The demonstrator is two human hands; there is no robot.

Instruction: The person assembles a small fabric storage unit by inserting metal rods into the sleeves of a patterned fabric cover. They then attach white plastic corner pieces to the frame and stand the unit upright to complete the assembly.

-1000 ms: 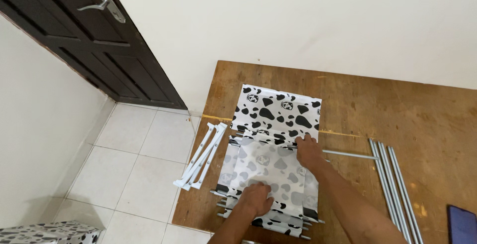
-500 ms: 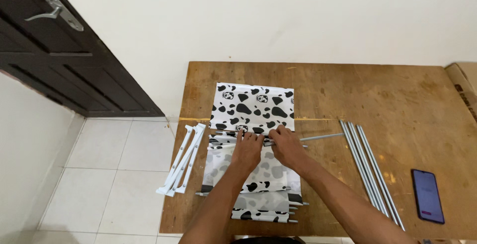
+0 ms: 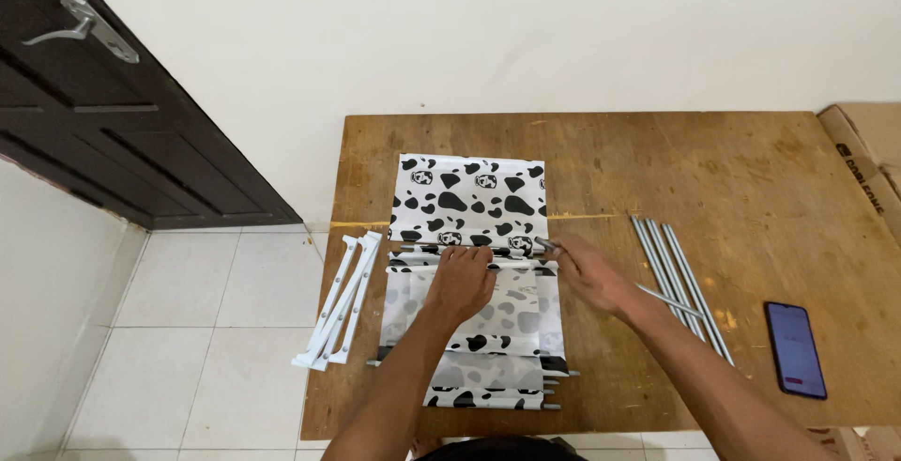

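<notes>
Upper left of frame: we noted a dark door (image 3: 113, 123) with a metal lever handle (image 3: 80, 22), above a white tiled floor (image 3: 188, 330). Left edge of the wooden tabletop (image 3: 713, 170): white plastic brackets (image 3: 340, 301) lay bundled, overhanging the edge. Centre of frame: a black-and-white spotted fabric sheet (image 3: 469, 198) lay spread flat, with thin rods run through its folds; rod ends stuck out at the lower right of the sheet. Our left hand (image 3: 460, 283) rested palm-down on the fabric, fingers flat and spread, gripping nothing. Just right of it, our right hand (image 3: 587, 273) was closed on a grey metal rod (image 3: 547, 247) at the sheet's right edge, fingertips pinching near the rod's end. Right of centre: more loose metal rods (image 3: 680, 278) lay side by side, partly under the right forearm. Lower right: a dark phone (image 3: 795, 348) lay flat. Far right edge: a cardboard box (image 3: 868, 156), partly cut off.
</notes>
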